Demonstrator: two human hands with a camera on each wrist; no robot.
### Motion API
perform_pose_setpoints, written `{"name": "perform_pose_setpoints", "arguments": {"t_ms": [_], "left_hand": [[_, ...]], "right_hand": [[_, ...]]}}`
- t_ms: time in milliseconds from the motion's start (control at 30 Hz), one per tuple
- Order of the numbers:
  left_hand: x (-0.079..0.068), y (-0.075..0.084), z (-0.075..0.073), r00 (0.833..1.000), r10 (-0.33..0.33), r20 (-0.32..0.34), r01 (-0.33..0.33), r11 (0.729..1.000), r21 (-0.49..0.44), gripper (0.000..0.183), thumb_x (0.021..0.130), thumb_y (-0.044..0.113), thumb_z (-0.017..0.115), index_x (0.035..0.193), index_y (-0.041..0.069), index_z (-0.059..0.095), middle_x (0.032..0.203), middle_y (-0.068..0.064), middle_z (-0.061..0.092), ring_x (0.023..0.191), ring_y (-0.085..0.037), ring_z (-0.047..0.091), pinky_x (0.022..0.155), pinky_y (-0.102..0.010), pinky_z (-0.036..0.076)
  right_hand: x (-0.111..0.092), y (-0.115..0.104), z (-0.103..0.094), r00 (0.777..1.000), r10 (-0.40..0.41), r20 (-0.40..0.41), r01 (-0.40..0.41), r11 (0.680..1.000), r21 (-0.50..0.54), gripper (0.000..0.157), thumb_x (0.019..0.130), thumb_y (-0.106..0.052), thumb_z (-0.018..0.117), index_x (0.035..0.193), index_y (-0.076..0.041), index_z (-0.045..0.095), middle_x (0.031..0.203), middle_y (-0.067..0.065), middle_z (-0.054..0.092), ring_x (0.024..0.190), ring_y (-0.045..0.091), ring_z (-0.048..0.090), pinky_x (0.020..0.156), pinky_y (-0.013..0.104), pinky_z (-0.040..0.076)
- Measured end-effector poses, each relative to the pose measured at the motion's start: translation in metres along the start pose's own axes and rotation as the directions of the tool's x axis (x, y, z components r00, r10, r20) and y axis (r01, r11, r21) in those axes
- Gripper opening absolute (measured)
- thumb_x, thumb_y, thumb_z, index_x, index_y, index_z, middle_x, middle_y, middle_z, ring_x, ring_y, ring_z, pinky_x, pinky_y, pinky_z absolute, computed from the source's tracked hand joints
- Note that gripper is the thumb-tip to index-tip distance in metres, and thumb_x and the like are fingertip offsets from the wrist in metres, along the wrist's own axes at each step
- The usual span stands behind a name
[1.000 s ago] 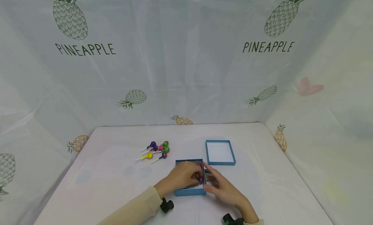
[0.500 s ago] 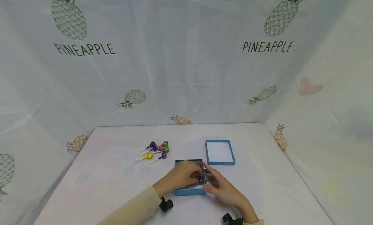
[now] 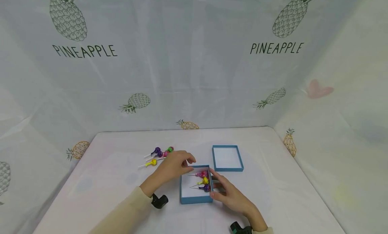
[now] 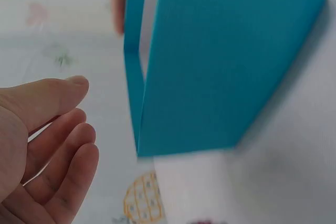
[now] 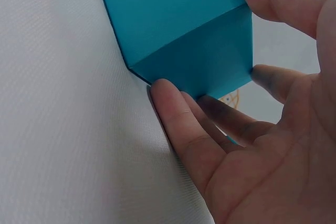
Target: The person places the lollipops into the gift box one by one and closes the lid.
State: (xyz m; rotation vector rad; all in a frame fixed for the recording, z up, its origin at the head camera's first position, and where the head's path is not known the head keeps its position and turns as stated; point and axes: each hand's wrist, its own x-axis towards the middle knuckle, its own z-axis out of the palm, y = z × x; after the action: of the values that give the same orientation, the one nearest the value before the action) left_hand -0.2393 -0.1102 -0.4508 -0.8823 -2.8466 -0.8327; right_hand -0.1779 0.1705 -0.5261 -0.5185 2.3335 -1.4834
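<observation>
My left hand (image 3: 177, 165) hovers past the left rim of a blue box (image 3: 196, 200), its fingers loosely bent and nothing between them. It overlaps part of a pile of lollipops in the head view and hides some of them. Inside the box lie a pink lollipop (image 3: 201, 174), a yellow lollipop (image 3: 205, 181) and a purple lollipop (image 3: 206, 187), heads against the right wall and sticks pointing left. My right hand (image 3: 231, 193) rests its fingertips along the outside of that right wall, with the thumb at the near corner, as the right wrist view also shows.
Left of the box, other lollipops lie on the white table, among them a dark purple lollipop (image 3: 156, 150) and a yellow lollipop (image 3: 151, 163). Behind the box to the right is the blue lid (image 3: 228, 169), open side up. Pineapple-print cloth (image 3: 188, 75) hangs behind.
The left hand has let go of the purple lollipop in the box and moved up and left, out over the rim. The three lollipops inside now show. The right hand has stayed at the wall.
</observation>
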Motion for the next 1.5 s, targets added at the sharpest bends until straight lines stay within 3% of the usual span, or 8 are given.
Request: {"name": "perform_pose_setpoints", "arguments": {"t_ms": [167, 300, 433, 633, 733, 967, 1267, 1500], "left_hand": [[-0.008, -0.018, -0.018, 0.996, -0.043, -0.074, 0.043, 0.999, 0.002, 0.024, 0.090, 0.022, 0.088, 0.112, 0.022, 0.078, 0.101, 0.009, 0.074, 0.085, -0.006, 0.064, 0.076, -0.025, 0.056], [-0.015, -0.032, -0.025, 0.993, -0.064, -0.104, 0.063, 0.998, -0.016, 0.027, 0.089, 0.020, 0.089, 0.113, 0.023, 0.077, 0.101, 0.012, 0.072, 0.084, -0.008, 0.066, 0.077, -0.026, 0.057], [-0.021, -0.046, -0.024, 0.990, -0.091, -0.106, 0.089, 0.996, -0.021, 0.030, 0.088, 0.017, 0.089, 0.115, 0.020, 0.075, 0.101, 0.009, 0.072, 0.085, -0.011, 0.068, 0.079, -0.029, 0.057], [-0.029, -0.067, -0.017, 0.988, -0.123, -0.095, 0.121, 0.992, -0.033, 0.035, 0.087, 0.012, 0.089, 0.119, 0.012, 0.075, 0.111, -0.006, 0.076, 0.094, -0.022, 0.071, 0.082, -0.035, 0.058], [-0.029, -0.076, -0.017, 0.985, -0.137, -0.102, 0.135, 0.990, -0.029, 0.036, 0.087, 0.013, 0.089, 0.120, 0.012, 0.076, 0.111, -0.005, 0.075, 0.094, -0.021, 0.069, 0.082, -0.037, 0.057], [-0.028, -0.084, -0.016, 0.981, -0.163, -0.108, 0.163, 0.987, -0.011, 0.037, 0.086, 0.015, 0.091, 0.119, 0.012, 0.076, 0.104, -0.002, 0.072, 0.090, -0.021, 0.064, 0.078, -0.036, 0.054], [-0.028, -0.090, -0.011, 0.966, -0.247, -0.080, 0.247, 0.969, -0.009, 0.042, 0.084, 0.014, 0.092, 0.123, 0.012, 0.075, 0.104, -0.001, 0.072, 0.090, -0.020, 0.059, 0.079, -0.035, 0.051], [-0.026, -0.097, -0.006, 0.973, -0.212, -0.095, 0.215, 0.976, 0.024, 0.039, 0.083, 0.013, 0.092, 0.118, 0.012, 0.077, 0.109, -0.001, 0.074, 0.088, -0.016, 0.059, 0.079, -0.035, 0.052]], "right_hand": [[-0.001, -0.001, 0.000, 1.000, 0.000, -0.006, 0.000, 1.000, -0.003, 0.079, 0.103, -0.033, 0.070, 0.169, -0.027, 0.027, 0.163, 0.018, 0.042, 0.132, 0.033, 0.057, 0.107, 0.054, 0.053], [-0.004, -0.001, 0.001, 1.000, 0.010, -0.004, -0.010, 1.000, -0.006, 0.079, 0.103, -0.034, 0.070, 0.169, -0.029, 0.027, 0.164, 0.018, 0.042, 0.134, 0.032, 0.057, 0.106, 0.049, 0.053], [-0.004, 0.000, 0.001, 1.000, 0.019, -0.002, -0.019, 1.000, -0.019, 0.079, 0.104, -0.035, 0.070, 0.169, -0.031, 0.026, 0.164, 0.016, 0.041, 0.134, 0.031, 0.056, 0.104, 0.040, 0.052], [-0.004, -0.001, 0.001, 1.000, 0.021, 0.000, -0.021, 1.000, -0.017, 0.079, 0.104, -0.035, 0.070, 0.170, -0.029, 0.026, 0.164, 0.016, 0.042, 0.134, 0.031, 0.056, 0.104, 0.040, 0.051], [-0.003, -0.001, 0.001, 1.000, 0.017, -0.001, -0.017, 1.000, -0.019, 0.079, 0.104, -0.035, 0.070, 0.170, -0.028, 0.026, 0.164, 0.015, 0.042, 0.134, 0.031, 0.056, 0.104, 0.038, 0.051], [-0.002, -0.002, 0.000, 1.000, 0.018, -0.009, -0.018, 1.000, -0.025, 0.079, 0.103, -0.036, 0.070, 0.169, -0.030, 0.027, 0.163, 0.015, 0.043, 0.133, 0.030, 0.057, 0.106, 0.044, 0.052], [-0.002, -0.001, 0.000, 1.000, 0.025, -0.004, -0.025, 1.000, -0.012, 0.080, 0.103, -0.036, 0.070, 0.170, -0.028, 0.026, 0.164, 0.016, 0.042, 0.134, 0.031, 0.056, 0.107, 0.044, 0.050], [-0.001, -0.002, 0.000, 1.000, 0.016, -0.005, -0.016, 1.000, -0.019, 0.079, 0.104, -0.035, 0.070, 0.170, -0.029, 0.026, 0.164, 0.016, 0.042, 0.134, 0.032, 0.056, 0.108, 0.046, 0.050]]}}
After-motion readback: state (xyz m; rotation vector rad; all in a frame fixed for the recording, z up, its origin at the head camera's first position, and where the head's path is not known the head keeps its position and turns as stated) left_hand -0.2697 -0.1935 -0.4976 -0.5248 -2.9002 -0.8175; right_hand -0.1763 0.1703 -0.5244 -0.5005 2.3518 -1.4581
